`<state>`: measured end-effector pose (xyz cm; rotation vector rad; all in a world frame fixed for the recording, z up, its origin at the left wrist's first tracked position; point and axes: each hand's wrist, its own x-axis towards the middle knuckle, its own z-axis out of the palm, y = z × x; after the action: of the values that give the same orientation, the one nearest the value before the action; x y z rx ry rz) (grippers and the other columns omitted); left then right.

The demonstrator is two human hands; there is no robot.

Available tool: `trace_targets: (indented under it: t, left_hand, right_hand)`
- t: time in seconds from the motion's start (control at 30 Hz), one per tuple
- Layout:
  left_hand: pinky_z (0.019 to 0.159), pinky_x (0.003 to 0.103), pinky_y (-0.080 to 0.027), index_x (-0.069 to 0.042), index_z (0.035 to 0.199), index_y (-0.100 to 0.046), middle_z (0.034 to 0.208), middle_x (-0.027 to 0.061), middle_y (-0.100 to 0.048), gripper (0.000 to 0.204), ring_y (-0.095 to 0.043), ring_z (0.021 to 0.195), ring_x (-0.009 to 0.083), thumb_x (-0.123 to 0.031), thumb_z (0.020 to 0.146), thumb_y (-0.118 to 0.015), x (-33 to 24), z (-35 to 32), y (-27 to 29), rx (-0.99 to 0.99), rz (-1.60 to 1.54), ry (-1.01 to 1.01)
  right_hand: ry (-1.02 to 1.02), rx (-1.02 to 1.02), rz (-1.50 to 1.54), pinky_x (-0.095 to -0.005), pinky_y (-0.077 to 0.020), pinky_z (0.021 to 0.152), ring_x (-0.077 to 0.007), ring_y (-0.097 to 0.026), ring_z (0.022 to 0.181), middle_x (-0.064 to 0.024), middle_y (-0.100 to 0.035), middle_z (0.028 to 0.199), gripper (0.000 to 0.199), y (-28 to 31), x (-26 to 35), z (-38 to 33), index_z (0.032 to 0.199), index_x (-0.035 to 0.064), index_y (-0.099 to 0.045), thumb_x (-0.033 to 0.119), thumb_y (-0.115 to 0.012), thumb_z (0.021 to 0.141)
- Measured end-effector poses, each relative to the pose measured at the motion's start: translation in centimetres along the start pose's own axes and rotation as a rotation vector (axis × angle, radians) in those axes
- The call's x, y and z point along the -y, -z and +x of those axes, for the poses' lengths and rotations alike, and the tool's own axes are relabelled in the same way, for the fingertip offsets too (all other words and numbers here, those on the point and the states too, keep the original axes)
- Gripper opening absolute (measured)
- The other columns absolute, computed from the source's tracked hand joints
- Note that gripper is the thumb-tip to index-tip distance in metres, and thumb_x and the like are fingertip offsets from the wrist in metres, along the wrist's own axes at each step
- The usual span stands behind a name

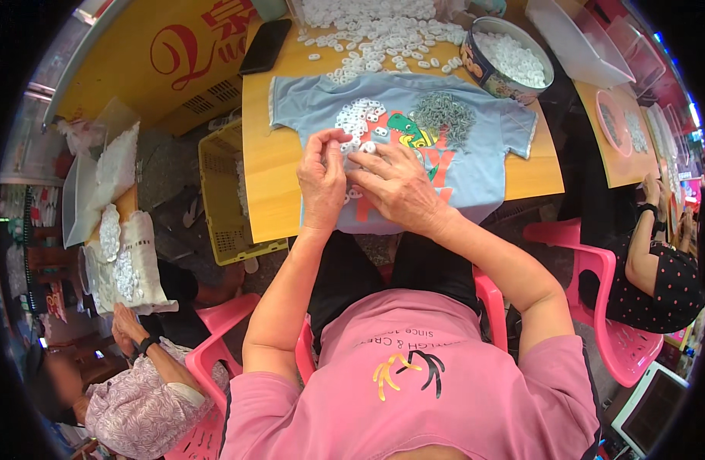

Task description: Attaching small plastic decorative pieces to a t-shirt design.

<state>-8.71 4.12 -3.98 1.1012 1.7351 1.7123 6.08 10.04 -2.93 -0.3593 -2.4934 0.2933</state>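
Observation:
A grey-blue T-shirt [475, 192] with a cartoon print lies spread on the table under my hands. My left hand [322, 180] is closed, its thumb and fingertips pinched together; what they hold is hidden. Close beside it, my right hand [406, 192] reaches in from the right, fingers bent around a small white plastic piece [370, 147] at their tips. Beyond my fingertips lies a cluster of white oval plastic pieces [356, 115] with dark holes. A heap of small grey metal screws or nails [446, 115] rests on the shirt, right of the cluster.
Many more white pieces [375, 38] spread across the far side of the wooden table [272, 169]. A round tin [513, 61] full of them stands far right; a black phone [266, 46] lies far left. A yellow crate [222, 199] is left of the table. People sit on both sides.

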Motion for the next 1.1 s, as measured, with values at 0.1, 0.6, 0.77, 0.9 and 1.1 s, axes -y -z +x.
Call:
trace_targets:
  t: [0.1,0.6,0.77,0.9,1.1]
  left_hand:
    - [0.072,0.025,-0.046,-0.001,0.105,-0.061,0.096,0.0032,-0.067,0.016,-0.055,0.080,0.0075,-0.007,0.099,-0.048,0.2,0.0,-0.2,-0.017,-0.094,-0.004]
    - [0.094,0.044,-0.035,-0.007,0.115,-0.063,0.121,0.0070,-0.059,0.032,-0.047,0.112,0.0314,-0.016,0.084,-0.065,-1.0,-0.4,-1.0,0.185,0.718,-0.493]
    - [0.095,0.044,-0.034,-0.006,0.110,-0.063,0.120,0.0063,-0.058,0.028,-0.047,0.113,0.0315,-0.015,0.084,-0.065,-0.6,-0.5,-0.8,0.274,0.734,-0.556]
    - [0.096,0.043,-0.036,-0.005,0.105,-0.065,0.112,0.0067,-0.061,0.022,-0.049,0.112,0.0316,-0.012,0.084,-0.064,-1.0,-0.9,0.0,0.290,0.676,-0.594]
    - [0.094,0.043,-0.039,-0.004,0.103,-0.065,0.106,0.0083,-0.062,0.020,-0.051,0.110,0.0324,-0.008,0.083,-0.064,-0.6,-1.1,1.1,0.290,0.629,-0.595]
  right_hand:
    - [0.087,-0.043,0.118,-0.0449,-0.0430,0.095,-0.0311,-0.056,0.112,-0.0074,-0.060,0.125,0.033,0.5,-0.8,0.1,0.111,0.0077,-0.064,0.013,-0.071,0.079]
    - [-0.039,-0.116,0.162,-0.0379,-0.0494,0.087,-0.0299,-0.058,0.099,-0.0076,-0.066,0.111,0.021,0.5,-8.1,5.2,0.101,0.0068,-0.069,0.003,-0.066,0.081]
    - [0.259,0.173,0.150,-0.0382,-0.0462,0.093,-0.0259,-0.055,0.108,-0.0010,-0.066,0.114,0.027,-0.7,-9.0,8.0,0.100,0.0140,-0.072,0.009,-0.070,0.074]
    - [0.312,0.316,0.140,-0.0386,-0.0418,0.095,-0.0240,-0.053,0.111,0.0025,-0.067,0.105,0.016,-0.6,-10.2,8.8,0.091,0.0154,-0.073,0.021,-0.072,0.077]
    - [0.284,0.246,0.038,-0.0382,-0.0454,0.092,-0.0252,-0.055,0.106,-0.0016,-0.065,0.101,0.016,0.9,-10.8,8.6,0.089,0.0096,-0.069,0.015,-0.072,0.074]
